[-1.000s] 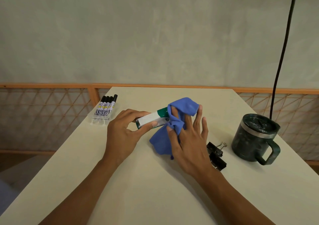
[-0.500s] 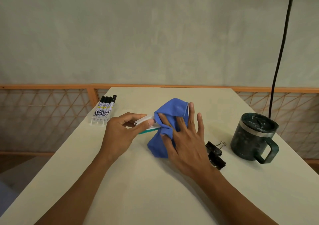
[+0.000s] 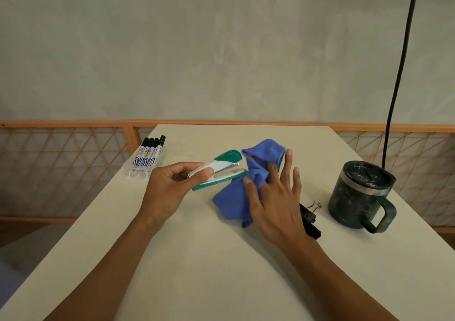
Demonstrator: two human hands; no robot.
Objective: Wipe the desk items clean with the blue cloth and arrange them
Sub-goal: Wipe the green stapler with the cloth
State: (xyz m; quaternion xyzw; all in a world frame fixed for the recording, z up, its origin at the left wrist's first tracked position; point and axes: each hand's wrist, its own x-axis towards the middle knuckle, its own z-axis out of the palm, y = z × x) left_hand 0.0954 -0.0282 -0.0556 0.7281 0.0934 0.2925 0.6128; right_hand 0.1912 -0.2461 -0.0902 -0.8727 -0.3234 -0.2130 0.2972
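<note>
Left hand (image 3: 167, 192) grips the green-white stapler (image 3: 221, 170), right hand (image 3: 275, 202) pinches the blue cloth (image 3: 261, 153); the labels on the markers (image 3: 147, 154) at ten o'clock are unreadable.

- The left hand (image 3: 170, 187) grips the rear end of a white and green stapler (image 3: 221, 170) above the desk (image 3: 197, 271); the stapler's top part is lifted a little from its base.
- The right hand (image 3: 275, 202) pinches the blue cloth (image 3: 234, 197) against the front tip of the stapler's base, with its other fingers spread.
- A pack of markers (image 3: 147, 155) lies at the far left edge.
- Black binder clips (image 3: 310, 219) lie just beside the right hand, near a dark lidded mug (image 3: 362, 195).
</note>
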